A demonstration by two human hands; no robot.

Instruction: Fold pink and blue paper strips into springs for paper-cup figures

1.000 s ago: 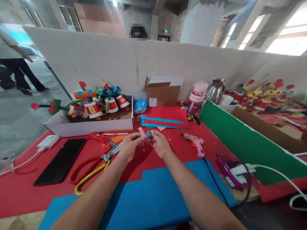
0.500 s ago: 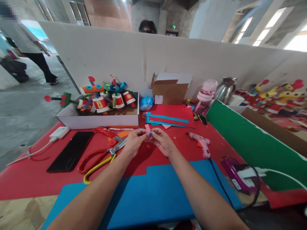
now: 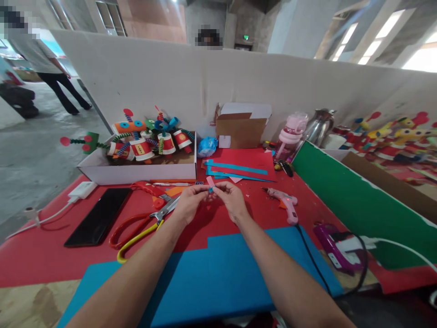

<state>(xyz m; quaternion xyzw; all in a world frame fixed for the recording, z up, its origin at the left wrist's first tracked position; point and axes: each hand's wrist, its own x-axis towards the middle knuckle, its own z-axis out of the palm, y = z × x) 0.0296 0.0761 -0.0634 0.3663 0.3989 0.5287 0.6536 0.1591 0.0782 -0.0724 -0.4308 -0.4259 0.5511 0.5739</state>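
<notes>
My left hand (image 3: 190,199) and my right hand (image 3: 231,197) meet over the red table covering (image 3: 194,234). Their fingertips pinch a small blue paper piece (image 3: 210,189) between them. A pink paper strip (image 3: 210,181) sticks up just behind it, partly hidden by the fingers. Beside my left hand lie scissors (image 3: 164,210) with red and yellow handles. To the right of my right hand rests a pink glue gun (image 3: 287,204). Blue paper strips (image 3: 239,168) lie on red paper beyond both hands.
A white box (image 3: 143,173) of paper-cup figures stands back left, near a black phone (image 3: 99,217). A pink bottle (image 3: 289,136), a green-sided box (image 3: 341,196) and a purple power strip (image 3: 336,248) are at right. Blue sheets (image 3: 221,273) cover the front. A person (image 3: 51,64) stands far left.
The small blue piece has turned between my fingers and shows more of its surface. My right hand has moved slightly left. The person at far left has changed stance.
</notes>
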